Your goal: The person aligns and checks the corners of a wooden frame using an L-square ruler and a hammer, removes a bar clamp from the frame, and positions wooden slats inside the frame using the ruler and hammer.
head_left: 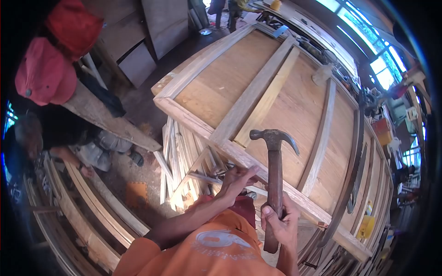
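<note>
My right hand is wrapped round the wooden handle of a claw hammer. The hammer stands upright with its metal head at the top and the claw curving to the right. My left hand is at the near edge of a large wooden panel frame, fingers drawn together; anything between them is too small to make out. Plywood lies within the frame, crossed by several wooden battens, one of them paler yellow.
A person in a red cap bends over long timber pieces at the left. Loose wood strips are stacked below the frame's near edge. A long dark curved strip lies across the frame's right part, near a yellow object.
</note>
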Motion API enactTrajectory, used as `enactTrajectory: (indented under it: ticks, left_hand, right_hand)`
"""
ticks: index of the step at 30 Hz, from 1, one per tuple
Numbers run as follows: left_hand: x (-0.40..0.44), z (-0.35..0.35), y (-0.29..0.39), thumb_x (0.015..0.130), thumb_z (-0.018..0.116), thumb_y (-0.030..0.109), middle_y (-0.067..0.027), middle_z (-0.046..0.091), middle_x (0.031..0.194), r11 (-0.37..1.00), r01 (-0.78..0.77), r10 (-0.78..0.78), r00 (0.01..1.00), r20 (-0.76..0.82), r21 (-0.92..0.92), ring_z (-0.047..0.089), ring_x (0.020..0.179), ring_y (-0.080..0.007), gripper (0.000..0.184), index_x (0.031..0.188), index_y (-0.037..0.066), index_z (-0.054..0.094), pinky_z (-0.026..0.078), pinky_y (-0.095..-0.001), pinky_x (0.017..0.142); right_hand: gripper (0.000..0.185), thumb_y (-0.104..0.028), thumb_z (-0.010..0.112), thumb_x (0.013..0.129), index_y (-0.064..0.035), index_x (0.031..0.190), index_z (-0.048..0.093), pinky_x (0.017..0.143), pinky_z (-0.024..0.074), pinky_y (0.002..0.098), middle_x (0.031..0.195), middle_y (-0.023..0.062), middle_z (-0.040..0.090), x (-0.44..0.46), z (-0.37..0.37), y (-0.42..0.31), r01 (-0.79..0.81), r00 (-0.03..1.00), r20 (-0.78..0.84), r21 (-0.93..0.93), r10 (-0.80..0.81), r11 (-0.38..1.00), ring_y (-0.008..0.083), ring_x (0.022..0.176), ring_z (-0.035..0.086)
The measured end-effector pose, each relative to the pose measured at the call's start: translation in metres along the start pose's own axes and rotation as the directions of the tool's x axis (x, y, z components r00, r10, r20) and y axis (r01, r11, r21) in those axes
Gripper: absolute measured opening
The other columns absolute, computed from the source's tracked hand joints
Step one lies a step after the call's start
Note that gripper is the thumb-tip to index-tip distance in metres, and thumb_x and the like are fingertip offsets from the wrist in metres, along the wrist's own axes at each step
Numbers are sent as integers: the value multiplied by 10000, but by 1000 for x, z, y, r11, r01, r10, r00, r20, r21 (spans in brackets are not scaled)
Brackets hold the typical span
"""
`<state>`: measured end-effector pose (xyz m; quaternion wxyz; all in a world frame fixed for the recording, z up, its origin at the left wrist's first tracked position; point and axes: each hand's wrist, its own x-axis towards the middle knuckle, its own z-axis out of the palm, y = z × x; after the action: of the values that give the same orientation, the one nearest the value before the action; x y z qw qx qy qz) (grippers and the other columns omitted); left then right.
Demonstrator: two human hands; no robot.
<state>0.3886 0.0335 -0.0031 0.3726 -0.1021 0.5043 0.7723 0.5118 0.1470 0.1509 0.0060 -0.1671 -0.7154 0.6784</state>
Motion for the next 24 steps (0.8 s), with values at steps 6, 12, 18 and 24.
enactTrajectory:
  ticks: [6,12,18,24]
  left_hand:
    - [-8,1,10,925,822,491,-193,720,1158,998,-52,53,998,44,-18,753,1035,-290,671,1251,-56,611,591,-381,960]
    - [-2,2,8,943,808,473,-182,711,1108,999,-34,34,999,19,15,753,1025,-285,634,1195,-73,610,602,-366,965]
    - [-5,1,-1,916,828,495,-212,719,1146,998,-69,68,992,-107,0,761,949,-238,696,1190,-103,600,628,-322,880]
    - [1,5,-11,937,810,482,-179,711,1105,995,-90,86,992,-97,-33,746,1004,-252,648,1207,-72,609,608,-339,916]
  right_hand:
    - [469,-121,700,1026,15,1447,545,506,475,247,756,37,632,4,-13,-16,-41,996,-78,114,50,993,106,558,602]
    - [533,-192,713,1018,57,1451,525,463,478,270,740,52,631,17,-44,-44,-7,988,-155,105,24,994,131,524,599]
    - [601,-225,709,998,82,1466,489,389,453,268,720,59,583,21,-46,-35,42,962,-273,113,-10,993,118,454,553]
    - [543,-168,685,1004,57,1467,512,436,463,266,755,58,617,31,-60,-41,-67,987,-139,72,77,995,132,501,588]
